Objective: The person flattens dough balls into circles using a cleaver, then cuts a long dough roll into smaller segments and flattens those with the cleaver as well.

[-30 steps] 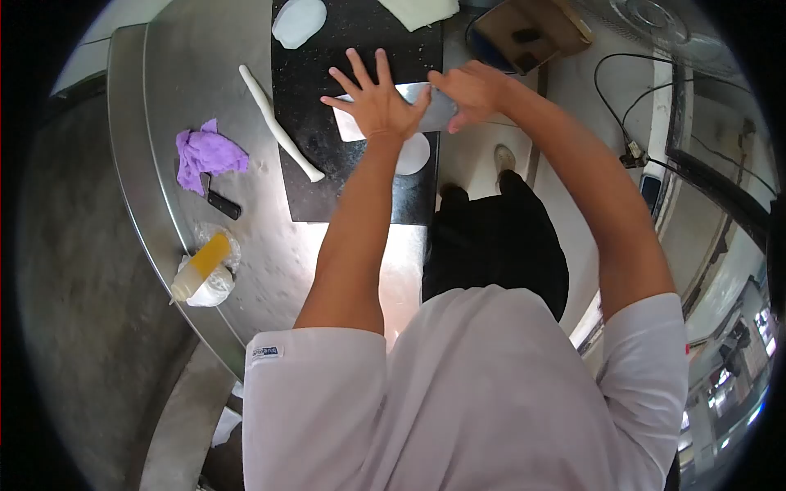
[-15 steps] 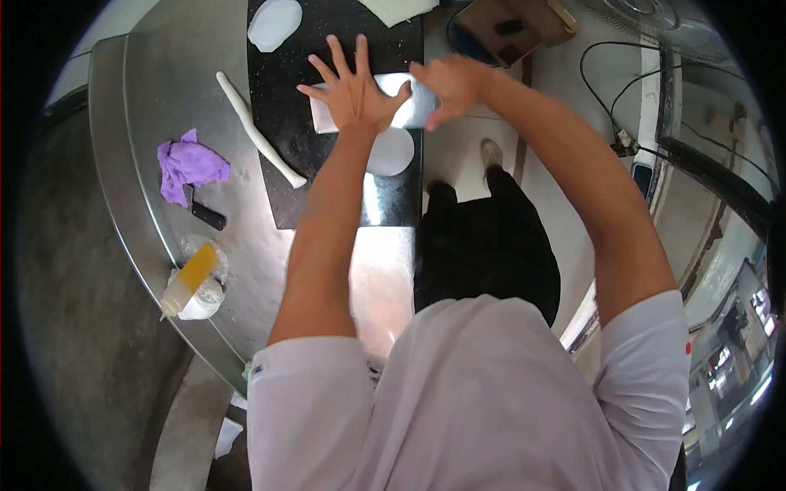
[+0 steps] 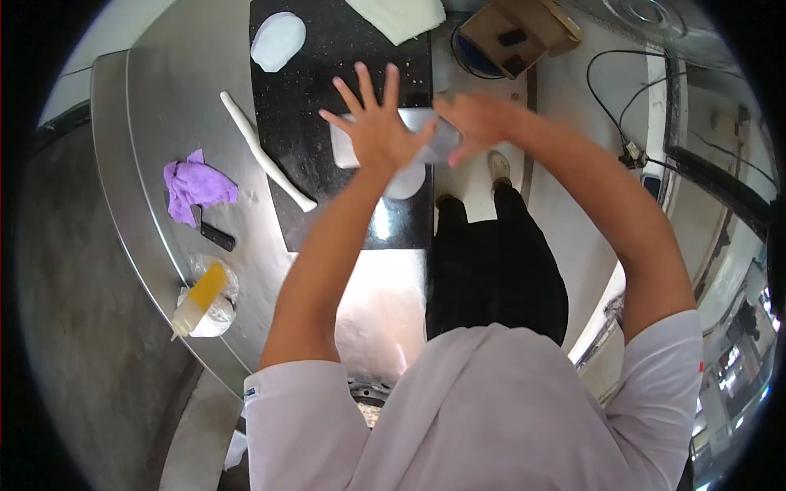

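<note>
My left hand point(image 3: 381, 139) lies with fingers spread over the broad, shiny rectangular blade of a cleaver point(image 3: 343, 146), which rests flat above the black board point(image 3: 303, 135). At the blade's right end, my right hand point(image 3: 483, 123) is closed round the handle, which its fingers hide; the hand is slightly blurred. A thin white dough round point(image 3: 407, 182) shows just below the blade, partly covered by it and by my left wrist. Left of my hands, a long white dough rope point(image 3: 266, 159) lies across the board's edge. More pale dough rounds point(image 3: 278, 41) sit at the board's far left corner.
On the steel table point(image 3: 254, 225) at left lie a purple cloth point(image 3: 201, 182), a black-handled tool point(image 3: 218, 238) and a squeeze bottle point(image 3: 201, 295) with yellow liquid. A cream cloth point(image 3: 399, 16) covers the board's far edge. A cardboard box point(image 3: 495, 29) stands beyond, right.
The whole view has shifted, so everything sits a little lower and further right. Both hands stay at the cleaver, the left still spread, the right still gripping.
</note>
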A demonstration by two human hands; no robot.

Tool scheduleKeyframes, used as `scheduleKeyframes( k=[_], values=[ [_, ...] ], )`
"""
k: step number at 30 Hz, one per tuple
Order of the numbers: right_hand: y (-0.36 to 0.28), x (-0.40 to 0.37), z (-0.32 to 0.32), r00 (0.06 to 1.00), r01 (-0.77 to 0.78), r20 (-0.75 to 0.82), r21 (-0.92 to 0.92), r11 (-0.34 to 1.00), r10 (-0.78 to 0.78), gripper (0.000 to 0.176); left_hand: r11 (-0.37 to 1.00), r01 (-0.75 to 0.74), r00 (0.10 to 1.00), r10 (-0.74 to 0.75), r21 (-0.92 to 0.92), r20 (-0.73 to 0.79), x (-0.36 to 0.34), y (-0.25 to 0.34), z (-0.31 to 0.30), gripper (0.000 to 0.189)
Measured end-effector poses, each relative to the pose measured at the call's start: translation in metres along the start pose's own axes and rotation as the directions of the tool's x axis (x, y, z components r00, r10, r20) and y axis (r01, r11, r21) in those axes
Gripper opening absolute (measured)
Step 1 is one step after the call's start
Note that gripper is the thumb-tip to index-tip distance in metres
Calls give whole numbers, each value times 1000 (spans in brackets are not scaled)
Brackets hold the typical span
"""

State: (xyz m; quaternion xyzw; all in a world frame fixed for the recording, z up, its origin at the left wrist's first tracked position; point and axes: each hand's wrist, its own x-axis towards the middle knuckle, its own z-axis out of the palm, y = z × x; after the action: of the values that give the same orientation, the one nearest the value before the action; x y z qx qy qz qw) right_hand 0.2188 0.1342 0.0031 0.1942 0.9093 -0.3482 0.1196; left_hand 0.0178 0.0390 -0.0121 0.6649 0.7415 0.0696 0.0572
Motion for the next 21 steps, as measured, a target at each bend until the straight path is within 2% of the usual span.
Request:
scheduleKeyframes(
  k=[2,3,4,5,7,9,11,13,14,15,17,18,21],
  values=[
    [7,-1,-1,997,-48,63,-1,999,48,88,1000,4,998,-5,18,60,-3,12,4,111],
    [14,-2,-1,1000,-12,-28,-11,1000,11,86,1000,12,998,-12,4,69,1,14,8,111],
    [17,-5,0,993,27,-118,-17,999,-29,83,999,49,999,-49,1,7,5,13,9,111],
    [25,-1,-4,993,18,-115,-13,1000,-19,83,997,72,995,-72,-1,-64,14,12,9,110],
    [33,17,-21,972,123,-192,-79,989,-136,79,995,98,991,-99,-10,-90,28,8,7,109],
    [22,20,-25,984,80,-158,-17,997,-82,78,998,56,990,-58,-15,-127,38,0,3,110],
    [18,14,-21,992,35,-120,48,998,-29,77,1000,22,994,-21,6,-110,31,-1,8,111],
    [3,-10,17,996,21,-86,88,996,-14,75,998,-55,998,55,-21,-10,-5,5,8,111],
    [6,-18,38,985,26,-173,99,995,-8,76,997,-71,997,71,14,36,-7,11,6,110],
    [17,-14,33,987,27,-161,90,996,-13,76,998,-59,998,59,5,31,4,13,10,110],
    [23,-12,24,970,59,-237,23,998,-52,78,1000,-21,999,20,-21,-37,7,13,9,109],
    [26,-3,6,982,47,-183,46,998,-38,80,999,12,997,-10,34,-74,15,12,14,110],
    [34,19,-15,968,99,-225,-47,994,-107,83,999,-7,983,1,-33,-181,39,-1,11,111]
  ],
)
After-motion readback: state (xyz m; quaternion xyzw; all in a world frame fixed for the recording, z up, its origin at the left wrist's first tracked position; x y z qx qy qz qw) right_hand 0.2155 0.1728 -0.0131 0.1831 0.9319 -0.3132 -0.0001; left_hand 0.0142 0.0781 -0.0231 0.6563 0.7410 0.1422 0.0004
